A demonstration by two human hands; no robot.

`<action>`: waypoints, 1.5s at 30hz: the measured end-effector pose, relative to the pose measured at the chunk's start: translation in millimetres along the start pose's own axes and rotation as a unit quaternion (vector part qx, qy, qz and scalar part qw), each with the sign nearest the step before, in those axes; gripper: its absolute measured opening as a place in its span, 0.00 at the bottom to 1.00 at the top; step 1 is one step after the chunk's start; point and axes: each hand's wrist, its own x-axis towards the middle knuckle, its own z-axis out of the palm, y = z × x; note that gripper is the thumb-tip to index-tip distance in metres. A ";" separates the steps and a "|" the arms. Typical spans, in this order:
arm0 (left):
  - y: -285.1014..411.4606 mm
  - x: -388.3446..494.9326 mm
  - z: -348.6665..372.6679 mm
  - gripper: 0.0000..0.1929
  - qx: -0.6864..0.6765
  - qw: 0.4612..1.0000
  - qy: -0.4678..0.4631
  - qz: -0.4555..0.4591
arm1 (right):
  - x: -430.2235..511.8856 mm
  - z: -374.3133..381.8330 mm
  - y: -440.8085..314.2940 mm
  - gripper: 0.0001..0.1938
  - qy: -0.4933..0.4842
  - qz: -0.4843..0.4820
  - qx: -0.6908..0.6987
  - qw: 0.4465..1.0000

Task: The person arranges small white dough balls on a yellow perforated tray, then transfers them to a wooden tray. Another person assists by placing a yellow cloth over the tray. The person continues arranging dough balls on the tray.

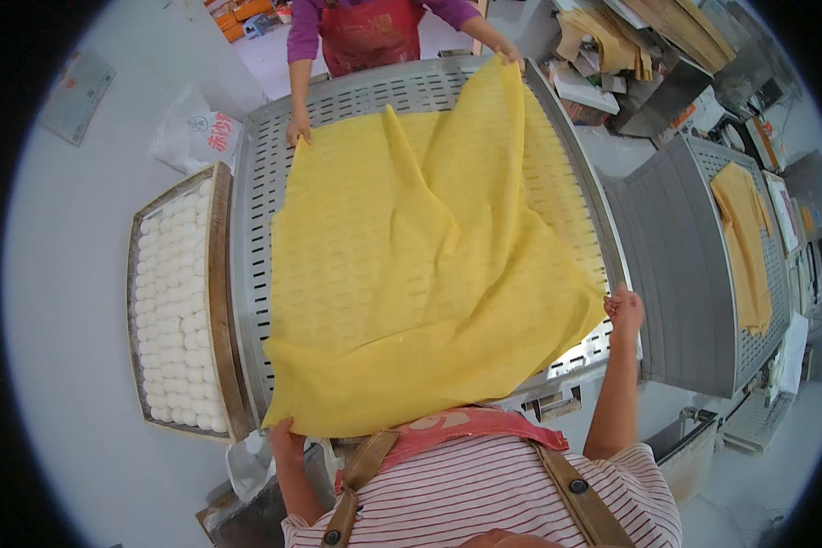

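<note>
A large yellow cloth (383, 274) lies spread, with raised folds, over a slotted metal table (264, 178). Its near left corner is pinched in my left hand (286, 438), close to the table's near left corner. On the right, my right hand (623, 309) grips the cloth's near right corner at the table's raised edge. Across the table a co-worker in a red apron (373, 34) holds the far edge with both hands, the far right corner lifted. The slots show faintly through the cloth.
Left of the table stands a wooden tray (219, 294) with rows of white dough balls (178, 308). A white printed sack (202, 137) is behind it. To the right, a grey metal machine (685, 274) carries a tan cloth (746, 253). Boxes and boards (609, 48) are piled at the back right.
</note>
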 end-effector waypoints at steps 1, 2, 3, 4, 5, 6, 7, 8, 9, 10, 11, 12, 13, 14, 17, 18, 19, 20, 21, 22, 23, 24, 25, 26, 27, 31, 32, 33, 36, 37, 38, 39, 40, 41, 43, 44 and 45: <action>-10.4 7.1 2.0 0.25 0.032 0.999 0.001 -0.007 | 16.8 -20.7 34.7 0.16 0.015 -0.025 -0.119 0.992; -19.3 19.2 -7.1 0.22 0.027 0.999 0.003 -0.027 | 24.8 -28.7 73.5 0.18 0.043 -0.081 -0.243 0.966; -21.0 26.8 -20.1 0.19 0.020 0.999 0.014 -0.040 | 21.3 -22.7 90.7 0.21 0.061 -0.136 -0.359 0.921; -23.2 30.3 -33.6 0.16 0.013 0.998 0.023 -0.053 | 21.6 -24.5 101.1 0.23 0.047 -0.096 -0.348 0.931; -22.0 29.0 -33.8 0.16 -0.007 0.995 0.057 -0.086 | 16.1 -20.8 107.2 0.24 0.032 -0.054 -0.339 0.939; -15.8 29.3 -30.6 0.15 -0.027 0.988 0.092 -0.119 | 9.3 -18.4 110.6 0.26 0.017 -0.011 -0.331 0.944; -10.8 31.6 -26.8 0.14 -0.047 0.979 0.125 -0.151 | 5.5 -19.8 112.5 0.27 0.059 -0.089 -0.407 0.907; -7.8 31.8 -22.9 0.16 -0.034 0.979 0.148 -0.138 | 2.4 -21.7 113.8 0.27 0.101 -0.167 -0.477 0.857; -4.4 32.5 -19.5 0.18 -0.021 0.977 0.171 -0.122 | 0.6 -21.9 115.0 0.28 0.141 -0.243 -0.538 0.795; -3.8 35.3 -17.5 0.20 -0.010 0.975 0.192 -0.108 | 0.8 -24.2 116.6 0.28 0.201 -0.273 -0.543 0.768; -1.9 39.4 -16.0 0.21 0.040 0.973 0.208 -0.096 | 4.3 -26.0 116.7 0.28 0.169 -0.187 -0.461 0.851; -2.0 47.5 -13.5 0.21 0.090 0.968 0.220 -0.085 | 13.5 -32.5 116.6 0.27 0.137 -0.097 -0.370 0.914; -1.8 52.7 -18.5 0.22 0.141 0.959 0.236 -0.073 | 16.8 -31.9 116.6 0.27 0.098 -0.002 -0.271 0.958; -2.3 59.0 -23.3 0.23 0.150 0.961 0.227 -0.040 | 18.2 -29.5 119.1 0.27 0.089 0.020 -0.237 0.967; -1.6 78.0 -53.5 0.24 0.189 0.953 0.234 0.024 | 17.7 -13.5 125.7 0.28 0.055 0.095 -0.131 0.985; -19.4 116.9 -34.4 0.24 0.187 0.962 0.198 0.026 | 55.9 -59.7 127.2 0.29 0.024 0.096 -0.128 0.987; -6.9 112.7 -62.0 0.24 0.209 0.952 0.219 0.040 | 40.7 -27.4 131.5 0.28 -0.002 0.118 -0.093 0.989; 8.1 99.3 -100.3 0.25 0.219 0.943 0.248 0.044 | 14.7 16.4 127.4 0.27 -0.025 0.145 -0.064 0.987; 16.0 94.5 -125.0 0.25 0.232 0.937 0.260 0.037 | 0.3 35.5 125.1 0.26 -0.026 0.096 -0.032 0.995; -21.5 125.8 -77.1 0.23 0.089 0.941 0.326 -0.034 | 27.8 -1.6 120.6 0.26 0.015 0.075 -0.141 0.987; -43.6 183.8 -41.6 0.20 0.206 0.960 0.187 0.032 | 90.3 -63.7 108.8 0.20 0.128 -0.048 -0.260 0.956; -15.5 155.5 -91.5 0.19 0.356 0.908 0.202 0.086 | 55.5 4.8 115.9 0.21 0.054 0.062 -0.121 0.989; 3.6 127.3 -129.2 0.17 0.487 0.837 0.215 0.128 | 27.9 45.8 96.5 0.21 -0.022 0.198 0.005 0.980; -10.6 111.6 -124.9 0.17 0.588 0.767 0.227 0.121 | 7.6 52.4 68.2 0.21 -0.046 0.251 0.173 0.951; -16.4 109.0 -108.8 0.18 0.679 0.685 0.227 0.130 | 5.4 37.6 50.2 0.21 -0.060 0.227 0.171 0.957; 2.6 110.1 -87.8 0.18 0.746 0.609 0.246 0.110 | 11.6 28.1 40.3 0.22 -0.166 0.107 0.296 0.935; 4.3 107.0 -83.1 0.18 0.734 0.624 0.233 0.131 | 9.4 28.5 38.3 0.22 -0.141 0.128 0.337 0.922; 4.8 103.9 -73.8 0.18 0.721 0.640 0.217 0.151 | 9.6 22.7 36.6 0.22 -0.112 0.148 0.375 0.908; 10.6 95.7 -69.5 0.17 0.730 0.626 0.249 0.117 | 5.0 16.4 27.5 0.22 -0.077 0.122 0.267 0.953; 14.4 93.0 -76.9 0.17 0.736 0.613 0.251 0.139 | 5.5 17.1 26.8 0.20 -0.057 0.089 0.185 0.977; 18.6 90.3 -84.3 0.17 0.742 0.599 0.253 0.161 | 5.9 13.1 24.2 0.16 -0.030 0.044 0.118 0.992; 20.5 88.5 -93.3 0.17 0.748 0.585 0.254 0.182 | 9.6 4.6 24.6 0.13 -0.003 -0.003 0.049 0.999; 15.4 89.3 -85.9 0.17 0.693 0.660 0.235 0.172 | 12.1 -12.7 19.6 0.10 0.035 -0.092 -0.062 0.993; 12.9 87.5 -80.0 0.17 0.631 0.728 0.214 0.160 | 17.4 -21.7 16.1 0.11 0.043 -0.126 -0.145 0.980; 15.7 85.6 -83.7 0.17 0.638 0.726 0.213 0.141 | 21.3 -29.3 9.1 0.12 0.052 -0.185 -0.296 0.936; 22.7 77.6 -99.0 0.16 0.705 0.656 0.235 0.133 | 16.3 -15.7 9.0 0.16 0.080 -0.184 -0.422 0.884; 27.5 80.3 -107.9 0.16 0.762 0.584 0.248 0.130 | 13.3 -4.9 13.7 0.17 0.081 -0.186 -0.481 0.853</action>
